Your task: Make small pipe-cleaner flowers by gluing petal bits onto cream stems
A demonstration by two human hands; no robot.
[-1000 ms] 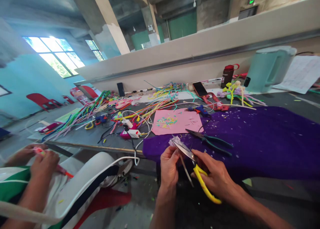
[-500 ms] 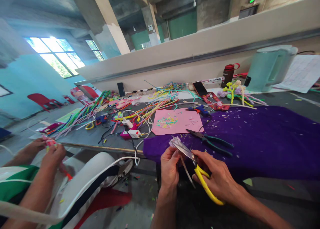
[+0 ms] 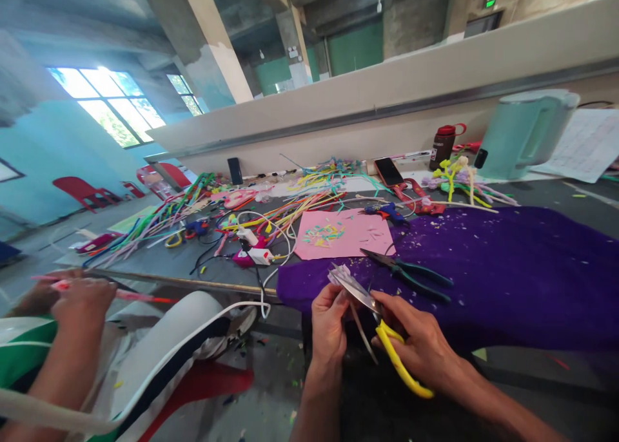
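My left hand pinches a pale fuzzy stem, likely a pipe cleaner, with a pale pinkish tuft at its top. My right hand is closed on yellow-handled scissors. Their blades point up and left, lying against the tuft just above my left fingertips. Beyond my hands, dark-handled pliers rest on the purple cloth. A pink sheet behind them carries small yellow, teal and pale clippings.
Left of me a seated co-worker's hands hold a pink and orange strip. Bundles of coloured pipe cleaners, a power strip, a phone, a dark bottle and a teal pitcher stand or lie along the table.
My hands and the scissors stay almost in place at the tuft. The co-worker's hands have shifted, and the pink and orange strip now stretches out sideways to the right.
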